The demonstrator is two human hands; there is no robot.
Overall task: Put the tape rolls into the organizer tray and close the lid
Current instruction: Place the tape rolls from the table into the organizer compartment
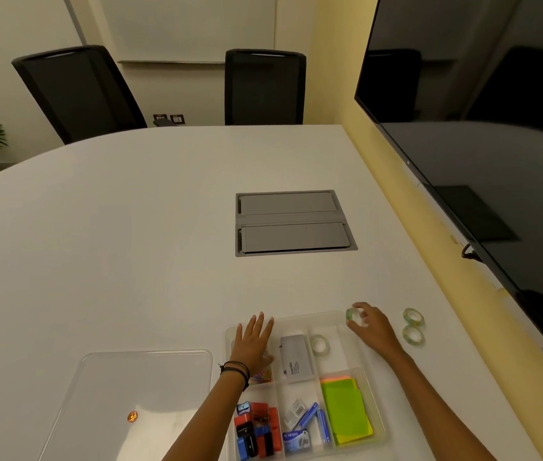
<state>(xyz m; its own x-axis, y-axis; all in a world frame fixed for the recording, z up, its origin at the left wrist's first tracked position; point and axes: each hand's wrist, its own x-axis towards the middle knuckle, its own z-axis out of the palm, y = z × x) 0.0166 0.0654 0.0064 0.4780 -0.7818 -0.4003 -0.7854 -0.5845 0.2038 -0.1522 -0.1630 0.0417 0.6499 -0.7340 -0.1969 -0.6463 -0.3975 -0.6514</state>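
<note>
**Second tape roll held over the tray's far right corner**

A tape roll [351,315] is pinched between the thumb and fingers of the right hand [371,326], just above the far right corner of the organizer tray [376,424]. The left hand [253,341] is laid flat, fingers spread and gripping nothing, across the tray's far left compartment, apparently to steady it.

The step in hand is judged to be the placing of tape rolls, roughly halfway done. One roll [319,344] is already lying in a far compartment, beside a grey box [293,357]. Two more rolls [413,326] are left on the table [130,244], close together and to the right of the tray.

Next, the held roll would need to be lowered into a free far compartment and released, then the two loose rolls fetched. The clear lid [137,387] is lying flat on the table to the left of the tray, not yet fitted.

The rolls are small, clear rings with a greenish tint.
</note>
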